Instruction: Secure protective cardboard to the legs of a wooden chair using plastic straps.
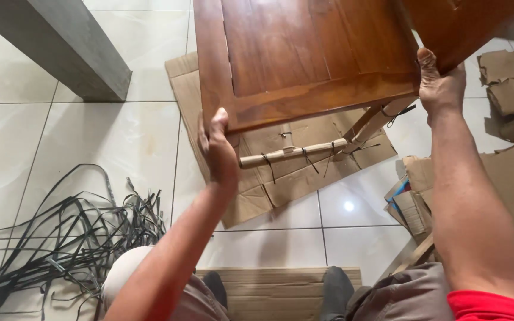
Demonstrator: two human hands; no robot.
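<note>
A brown wooden table top with a framed panel fills the upper middle of the view, held above the floor. My left hand grips its near left corner. My right hand grips its near right corner, next to a second dark wooden piece at the top right. Below the top, pale wooden rails wrapped in paper and tied with black straps show under its near edge.
Flattened cardboard lies on the white tiled floor beneath the top. A tangle of black plastic straps lies at the lower left. Torn cardboard pieces are heaped at the right. A grey post crosses the upper left.
</note>
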